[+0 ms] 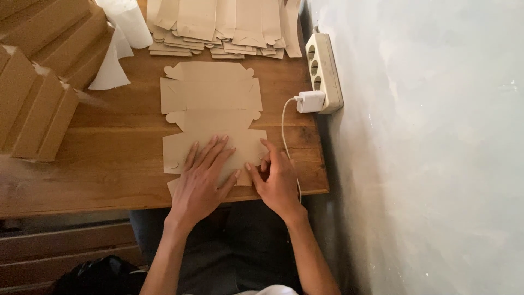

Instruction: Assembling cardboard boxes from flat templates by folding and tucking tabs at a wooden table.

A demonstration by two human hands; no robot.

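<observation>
blank: flat tan die-cut cardboard box blank (213, 117), lying unfolded on the wooden surface (109, 164), near its front edge, towards the right corner; far flaps and round tabs all flat.
fold state: judged barely started; only the near right flap looks lifted or creased, the rest has no walls up and no tabs tucked.
left hand: left hand (202, 183) laid flat on the near panel of the blank, fingers (210, 150) spread and straight, pressing down, gripping nothing.
right hand: right hand (278, 183) at the blank's near right corner, fingers (256, 169) curled and pinching the small flap edge there; exact grip partly hidden.
done pile: folded brown cardboard boxes (38, 71) stacked at the left edge, well apart from the blank.
stock: stack of flat tan cardboard blanks (224, 27) along the far edge, so plenty appears left to do.
other: white paper sheets (117, 49) at far left beside the boxes; white power strip (323, 68) on the right edge with white charger plug (309, 101) and cable (285, 131) running just beside the blank.
</observation>
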